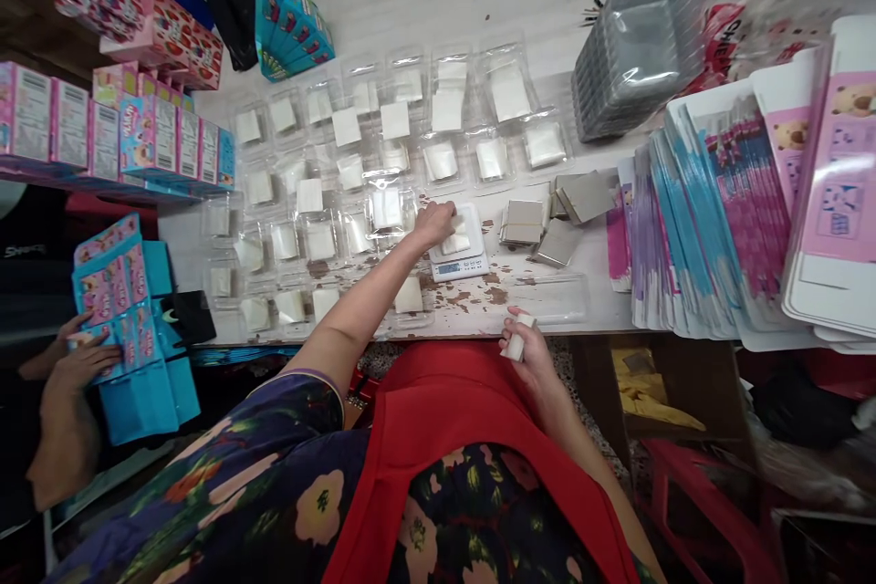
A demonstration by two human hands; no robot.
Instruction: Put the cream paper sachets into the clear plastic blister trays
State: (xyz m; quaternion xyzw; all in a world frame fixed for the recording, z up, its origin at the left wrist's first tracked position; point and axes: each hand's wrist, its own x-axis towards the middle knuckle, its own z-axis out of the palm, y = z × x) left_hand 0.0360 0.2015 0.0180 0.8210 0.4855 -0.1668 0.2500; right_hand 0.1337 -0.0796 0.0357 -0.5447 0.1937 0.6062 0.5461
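Note:
My left hand [436, 224] reaches over a small white digital scale [472, 266]. Its fingers are drawn together on a pile of white square sheets [455, 242] lying on the pan. The scale's display is lit, but its digits are too small to read. Near the table's front edge, my right hand [535, 354] is closed around a small stack of white squares [518, 338], held on edge. To the left, clear plastic trays [359, 233] stand in rows, most with white squares in or on them.
Grey square card stacks [521, 224] lie right of the scale. Nested clear trays [622, 64] and printed cartons [725, 201] fill the right side. Pink boxes [164, 132] and a blue display carton [291, 23] stand left. A co-worker's hands [86, 356] hold blue packaging [137, 328].

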